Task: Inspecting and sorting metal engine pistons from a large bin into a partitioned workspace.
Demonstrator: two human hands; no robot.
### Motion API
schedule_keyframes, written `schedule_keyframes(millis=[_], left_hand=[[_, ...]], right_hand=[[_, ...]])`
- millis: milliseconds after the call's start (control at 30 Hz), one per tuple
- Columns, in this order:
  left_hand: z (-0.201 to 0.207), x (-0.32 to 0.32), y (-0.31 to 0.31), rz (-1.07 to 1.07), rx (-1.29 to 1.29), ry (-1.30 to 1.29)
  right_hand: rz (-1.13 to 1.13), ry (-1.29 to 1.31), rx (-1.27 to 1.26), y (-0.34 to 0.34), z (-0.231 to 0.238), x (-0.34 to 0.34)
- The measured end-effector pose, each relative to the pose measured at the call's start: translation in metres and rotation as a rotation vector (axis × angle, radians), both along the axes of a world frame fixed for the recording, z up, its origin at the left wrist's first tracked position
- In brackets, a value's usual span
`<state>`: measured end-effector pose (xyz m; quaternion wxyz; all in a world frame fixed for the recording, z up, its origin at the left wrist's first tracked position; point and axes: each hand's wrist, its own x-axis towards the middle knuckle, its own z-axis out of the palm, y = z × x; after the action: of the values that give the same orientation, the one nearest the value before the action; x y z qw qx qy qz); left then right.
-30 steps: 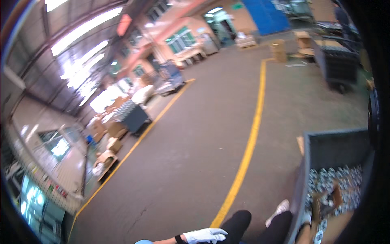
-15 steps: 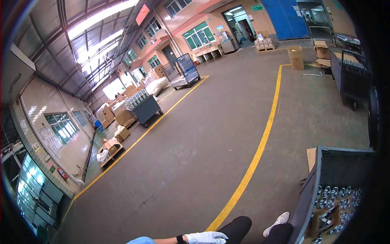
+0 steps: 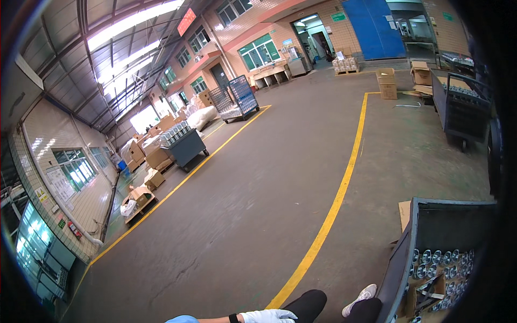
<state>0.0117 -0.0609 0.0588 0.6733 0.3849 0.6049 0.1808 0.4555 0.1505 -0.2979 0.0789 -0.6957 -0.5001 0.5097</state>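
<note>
My left hand (image 3: 267,316), in a white glove with a black band at the wrist, lies against my dark-trousered leg (image 3: 307,307) at the lower edge. It appears to hold nothing, its fingers stretched out flat; the lower part of the hand is cut off by the frame. My right hand is out of view. To the right stands a dark grey metal bin (image 3: 399,269), apart from the left hand. Rows of shiny metal round parts (image 3: 432,271) sit inside it, and a small open cardboard box (image 3: 429,295) with dark pieces lies among them.
A yellow floor line (image 3: 328,218) curves along the bin's left. Far right stands a dark cart (image 3: 458,110), near cardboard boxes (image 3: 386,84). A grey cart (image 3: 186,148), a mesh cage trolley (image 3: 239,99) and a loaded pallet (image 3: 141,207) stand along the left line.
The view has turned slightly, so the floor, the bin and my leg sit a little further left. The left hand stays on the leg and shows a little less at the lower edge.
</note>
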Motion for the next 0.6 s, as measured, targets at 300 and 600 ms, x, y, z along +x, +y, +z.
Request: schedule_keyframes(millis=[300, 600], left_hand=[[-0.002, -0.005, -0.005, -0.008, 0.074, -0.033], [-0.025, -0.009, -0.016, -0.086, 0.181, -0.119]], right_hand=[[-0.002, 0.198, 0.081, 0.003, 0.032, 0.005], [0.009, 0.327, 0.231, 0.010, 0.120, 0.026]])
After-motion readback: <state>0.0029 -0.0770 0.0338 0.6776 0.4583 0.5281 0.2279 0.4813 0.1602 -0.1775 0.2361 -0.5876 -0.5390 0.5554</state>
